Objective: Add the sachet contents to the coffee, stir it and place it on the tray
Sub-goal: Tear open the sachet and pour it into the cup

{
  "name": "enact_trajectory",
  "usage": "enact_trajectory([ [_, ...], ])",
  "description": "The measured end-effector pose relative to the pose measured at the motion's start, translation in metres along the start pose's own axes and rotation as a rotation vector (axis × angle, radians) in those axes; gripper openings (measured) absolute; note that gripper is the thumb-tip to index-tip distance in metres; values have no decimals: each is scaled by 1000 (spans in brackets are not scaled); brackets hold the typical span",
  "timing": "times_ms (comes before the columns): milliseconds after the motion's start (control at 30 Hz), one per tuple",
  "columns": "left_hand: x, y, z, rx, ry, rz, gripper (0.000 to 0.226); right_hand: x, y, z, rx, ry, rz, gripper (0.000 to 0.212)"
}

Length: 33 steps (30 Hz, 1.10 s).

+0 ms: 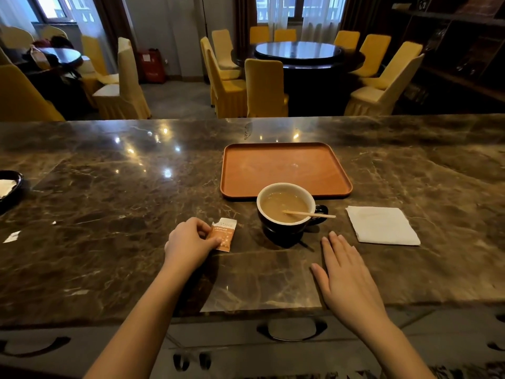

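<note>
A dark cup (284, 228) with a white inside holds milky coffee and stands on the marble counter just in front of the orange tray (284, 170). A wooden stir stick (311, 214) leans in the cup, pointing right over the handle. An orange and white sachet (224, 234), torn at its top, lies left of the cup. My left hand (190, 243) pinches the sachet's left edge with thumb and fingers. My right hand (347, 277) rests flat on the counter, fingers apart, in front of and right of the cup, holding nothing.
A folded white napkin (382, 225) lies right of the cup. A dark dish (11, 187) sits at the counter's far left edge, and a small torn scrap (12, 236) lies near it. Yellow-covered chairs and round tables stand beyond the counter.
</note>
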<state>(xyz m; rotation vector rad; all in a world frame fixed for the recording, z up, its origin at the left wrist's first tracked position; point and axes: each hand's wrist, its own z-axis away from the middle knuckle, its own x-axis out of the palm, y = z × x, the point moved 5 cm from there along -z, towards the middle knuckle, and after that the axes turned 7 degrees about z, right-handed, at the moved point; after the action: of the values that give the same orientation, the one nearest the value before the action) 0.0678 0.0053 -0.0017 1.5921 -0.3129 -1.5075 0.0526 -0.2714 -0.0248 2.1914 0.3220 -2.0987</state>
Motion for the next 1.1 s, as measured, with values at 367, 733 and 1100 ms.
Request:
enact_trajectory([
  [367, -3, 10, 26, 49, -108, 398, 17, 2, 2, 1, -29, -17, -15, 109],
  [733, 6, 37, 72, 60, -316, 659, 13, -11, 5, 10, -4, 275, -393, 49],
  [1100, 29, 101, 92, 222, -505, 700, 14, -79, -38, 26, -3, 97, -1339, 21],
])
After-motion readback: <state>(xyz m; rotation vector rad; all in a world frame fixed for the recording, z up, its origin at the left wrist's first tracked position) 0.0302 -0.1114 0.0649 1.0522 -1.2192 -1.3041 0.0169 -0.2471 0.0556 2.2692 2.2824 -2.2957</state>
